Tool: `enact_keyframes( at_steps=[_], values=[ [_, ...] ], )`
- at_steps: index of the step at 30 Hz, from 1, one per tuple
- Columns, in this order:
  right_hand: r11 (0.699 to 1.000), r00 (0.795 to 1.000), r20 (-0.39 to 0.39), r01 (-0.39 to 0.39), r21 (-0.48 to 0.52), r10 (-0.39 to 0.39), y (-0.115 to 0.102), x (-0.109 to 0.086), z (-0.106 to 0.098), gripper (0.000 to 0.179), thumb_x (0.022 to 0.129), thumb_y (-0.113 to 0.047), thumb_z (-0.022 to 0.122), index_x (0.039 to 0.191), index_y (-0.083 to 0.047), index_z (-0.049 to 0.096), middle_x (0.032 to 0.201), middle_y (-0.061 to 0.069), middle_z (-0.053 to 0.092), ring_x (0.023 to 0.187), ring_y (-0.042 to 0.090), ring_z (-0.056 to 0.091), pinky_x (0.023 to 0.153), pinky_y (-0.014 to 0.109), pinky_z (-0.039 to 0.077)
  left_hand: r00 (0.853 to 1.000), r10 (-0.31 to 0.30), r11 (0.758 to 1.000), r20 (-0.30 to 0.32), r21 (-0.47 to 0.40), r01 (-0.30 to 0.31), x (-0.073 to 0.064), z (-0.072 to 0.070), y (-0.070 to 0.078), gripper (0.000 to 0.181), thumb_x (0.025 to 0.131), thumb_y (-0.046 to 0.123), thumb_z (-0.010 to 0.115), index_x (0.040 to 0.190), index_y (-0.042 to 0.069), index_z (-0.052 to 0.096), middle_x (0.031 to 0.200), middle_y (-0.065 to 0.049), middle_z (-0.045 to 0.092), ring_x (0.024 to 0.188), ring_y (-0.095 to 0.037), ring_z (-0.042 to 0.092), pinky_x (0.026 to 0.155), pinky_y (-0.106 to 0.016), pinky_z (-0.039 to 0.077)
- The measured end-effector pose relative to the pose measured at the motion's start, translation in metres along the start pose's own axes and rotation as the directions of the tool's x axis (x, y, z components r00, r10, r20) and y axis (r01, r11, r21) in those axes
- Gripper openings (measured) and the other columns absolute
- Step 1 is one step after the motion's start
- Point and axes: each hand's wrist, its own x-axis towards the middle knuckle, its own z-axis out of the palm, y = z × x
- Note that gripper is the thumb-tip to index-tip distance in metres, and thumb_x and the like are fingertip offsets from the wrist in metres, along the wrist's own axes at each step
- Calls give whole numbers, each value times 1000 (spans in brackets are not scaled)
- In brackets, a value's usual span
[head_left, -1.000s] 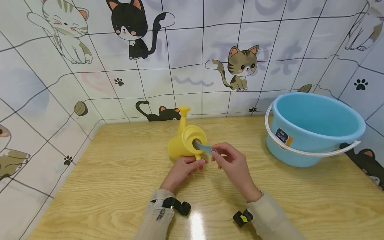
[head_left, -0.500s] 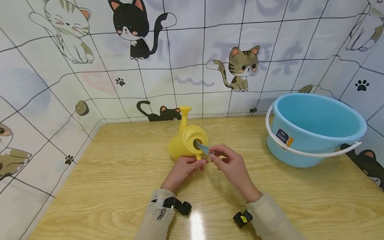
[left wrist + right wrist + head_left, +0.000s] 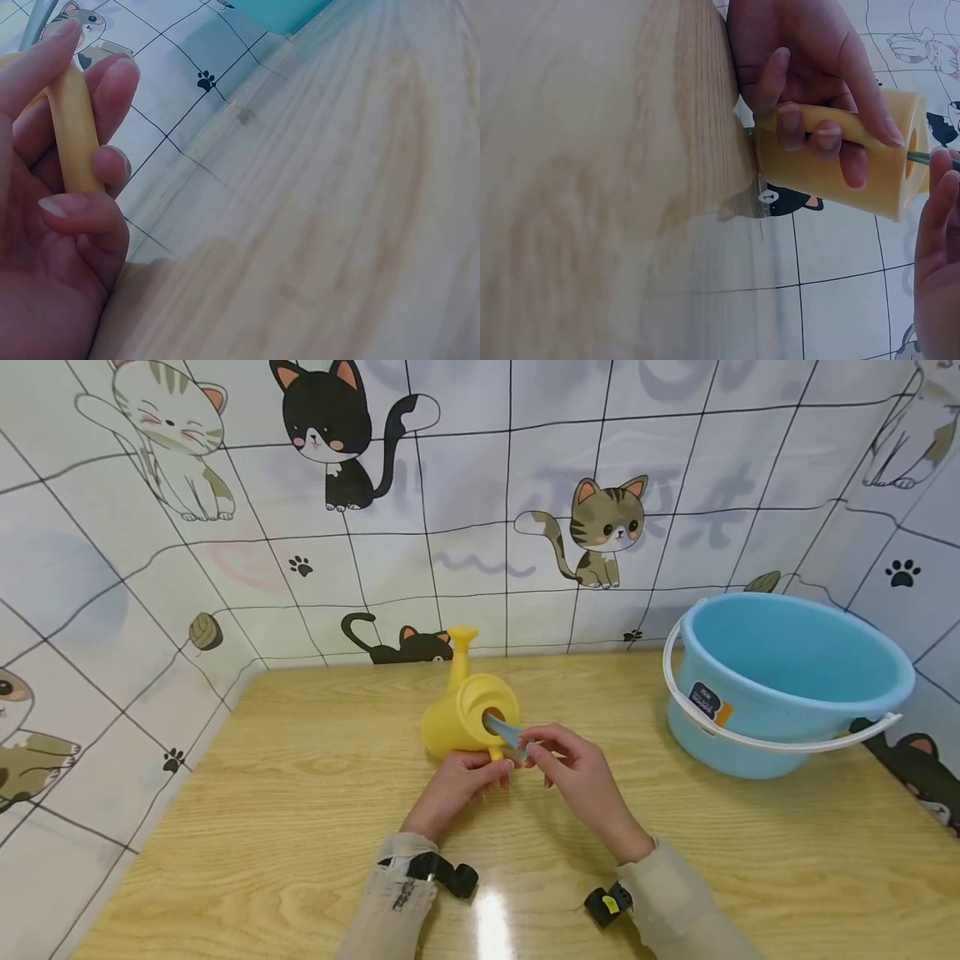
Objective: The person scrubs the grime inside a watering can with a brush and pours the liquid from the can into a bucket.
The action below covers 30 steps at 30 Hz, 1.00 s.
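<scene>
A yellow watering can point(image 3: 446, 731) stands on the table, its spout at the back and its round top opening facing me. My left hand point(image 3: 461, 783) grips the can's handle, with the fingers curled round that yellow bar point(image 3: 73, 135) in the left wrist view. A slim blue-grey thing point(image 3: 501, 728) slants into the opening. Its outer end is pinched between the thumb and fingers of my right hand point(image 3: 577, 772); its inner end is hidden inside the can, so its kind is unclear. In the right wrist view, the right fingers point(image 3: 936, 217) are just outside the can's rim.
A light blue bucket point(image 3: 723, 747) with a white handle point(image 3: 795, 746) stands at the right of the wooden table point(image 3: 300, 810). Cat-patterned sheeting point(image 3: 480, 485) covers the walls behind and at both sides.
My right hand has shifted slightly left, closer to the opening, and the blue-grey thing slants down more towards me. The left hand and watering can stay almost still.
</scene>
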Motion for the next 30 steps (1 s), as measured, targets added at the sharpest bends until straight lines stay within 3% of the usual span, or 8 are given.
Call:
enact_keyframes(
  at_steps=[10,17,24,30],
  values=[
    [999,998,38,48,14,-48,-3,-2,0,19,91,-10,52,106,-2,58,92,17,59,74,17,56,52,31,45,1000,8,1000,14,-16,-7,4,-1,-9,36,83,39,60,77,4,67,78,-26,54,51,-17,37,44,-22,30],
    [992,992,23,124,-37,-123,5,-2,1,19,86,-12,60,105,-8,61,90,2,59,79,18,54,54,29,45,1000,13,1000,-4,-3,-13,13,-2,-30,42,78,50,61,77,8,68,74,-20,54,50,-16,37,43,-24,30],
    [983,989,22,145,-108,-144,25,2,0,18,85,-24,62,100,-13,65,97,-7,59,82,12,53,58,30,45,999,42,999,-20,19,-42,13,-1,-32,43,78,52,60,76,10,68,72,-17,55,48,-14,36,41,-24,30],
    [982,991,53,129,-140,-123,14,1,-1,16,85,-20,61,97,-13,68,98,-7,60,85,10,52,62,27,45,999,46,999,-2,22,-46,14,-1,-31,44,79,50,59,79,7,68,74,-18,56,49,-15,37,42,-24,31]
  ],
)
